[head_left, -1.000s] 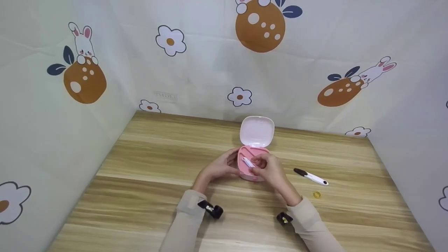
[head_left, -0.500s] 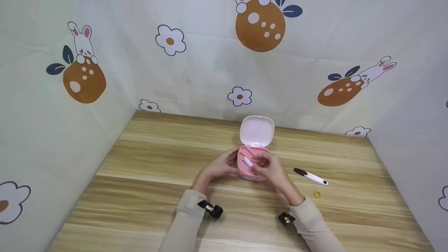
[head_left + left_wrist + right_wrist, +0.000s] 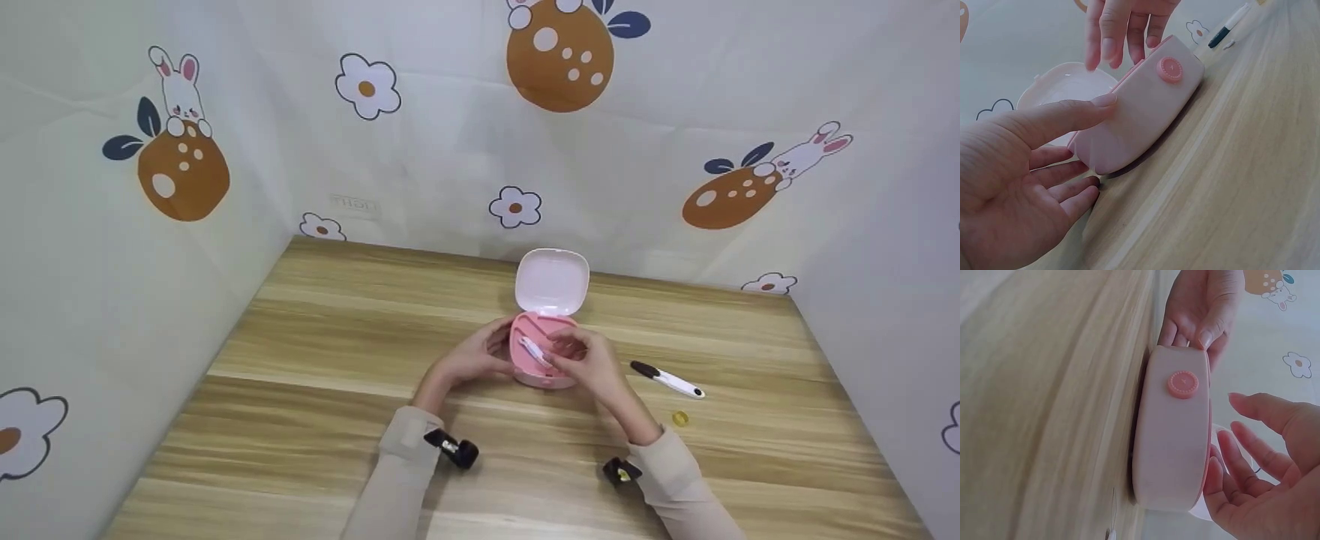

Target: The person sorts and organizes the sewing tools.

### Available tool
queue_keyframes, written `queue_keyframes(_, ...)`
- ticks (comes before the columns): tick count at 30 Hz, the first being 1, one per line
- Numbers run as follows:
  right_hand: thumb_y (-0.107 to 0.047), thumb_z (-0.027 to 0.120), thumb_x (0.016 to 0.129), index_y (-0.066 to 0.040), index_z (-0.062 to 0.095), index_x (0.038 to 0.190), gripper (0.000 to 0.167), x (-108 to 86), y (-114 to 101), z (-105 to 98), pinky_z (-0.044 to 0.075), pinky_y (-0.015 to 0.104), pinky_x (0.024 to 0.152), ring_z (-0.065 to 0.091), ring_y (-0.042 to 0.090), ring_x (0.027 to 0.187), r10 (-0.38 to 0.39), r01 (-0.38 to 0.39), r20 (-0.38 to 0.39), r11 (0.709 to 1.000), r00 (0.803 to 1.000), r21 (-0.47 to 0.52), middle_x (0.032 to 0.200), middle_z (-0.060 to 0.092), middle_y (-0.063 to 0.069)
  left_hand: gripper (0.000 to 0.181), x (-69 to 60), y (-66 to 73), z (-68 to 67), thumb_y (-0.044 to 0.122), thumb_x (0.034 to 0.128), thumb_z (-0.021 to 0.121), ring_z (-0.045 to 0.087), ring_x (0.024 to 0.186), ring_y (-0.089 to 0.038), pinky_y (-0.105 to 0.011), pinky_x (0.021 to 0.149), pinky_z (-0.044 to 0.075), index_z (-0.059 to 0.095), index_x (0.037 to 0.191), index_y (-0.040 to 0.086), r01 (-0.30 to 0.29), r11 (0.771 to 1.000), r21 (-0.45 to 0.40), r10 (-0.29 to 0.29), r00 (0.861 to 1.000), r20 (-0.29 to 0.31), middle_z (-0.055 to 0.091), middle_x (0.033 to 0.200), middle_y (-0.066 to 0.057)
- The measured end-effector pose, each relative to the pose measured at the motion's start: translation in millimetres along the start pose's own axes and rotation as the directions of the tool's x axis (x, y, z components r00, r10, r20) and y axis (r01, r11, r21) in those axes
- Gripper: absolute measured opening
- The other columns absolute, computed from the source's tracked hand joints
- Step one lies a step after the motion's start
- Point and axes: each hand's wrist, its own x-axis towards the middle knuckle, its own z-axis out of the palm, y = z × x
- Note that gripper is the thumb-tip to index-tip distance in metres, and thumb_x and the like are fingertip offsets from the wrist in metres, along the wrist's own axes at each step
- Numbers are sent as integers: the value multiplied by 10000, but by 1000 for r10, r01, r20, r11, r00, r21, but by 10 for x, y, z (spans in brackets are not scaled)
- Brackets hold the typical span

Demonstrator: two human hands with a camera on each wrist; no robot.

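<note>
A pink case (image 3: 545, 381) stands on the table with its pale lid (image 3: 552, 280) raised at the back. In its pink tray lies a slim white-and-lilac item (image 3: 534, 350), its kind unclear. My left hand (image 3: 474, 354) grips the case's left side, thumb on the top front edge and fingers against the side, as the left wrist view shows. Above the tray's right part hovers my right hand (image 3: 592, 364), fingers loosely bent and apart, with nothing visible between them in the right wrist view (image 3: 1275, 461). A round pink button (image 3: 1170, 70) sits on the case's front.
To the right of the case lies a pen-like tool (image 3: 667, 379), dark at one end and white at the other. A small yellow ring-shaped thing (image 3: 680, 418) is just in front of it. Patterned cloth walls (image 3: 435, 150) border the wooden table (image 3: 322, 315) at the back and sides.
My right hand has drawn slightly right and its fingers have come away from the slim item, which now lies more fully visible in the tray. My left hand has stayed on the case.
</note>
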Motion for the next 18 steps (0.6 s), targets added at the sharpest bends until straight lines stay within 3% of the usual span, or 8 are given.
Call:
queue_keyframes(6,92,772,870,125,720,1110,248,-31,-8,-58,586,186,739,710,262,872,4,-4,4,999,1000,38,976,748,261,977,-5,10,4,-149,810,710,235,1594,-411,-456,1314,252,209,1644,-61,16,1000,-1,-16,1000,-6,234,1710,-276)
queue_keyframes(18,55,782,881,96,731,1134,262,-120,11,-217,585,185,750,698,183,872,25,-25,2,1000,1000,7,994,756,231,968,4,12,-1,-152,816,716,226,1597,-414,-450,1316,247,211,1639,-74,-1,1000,5,1,1000,-2,233,1711,-275)
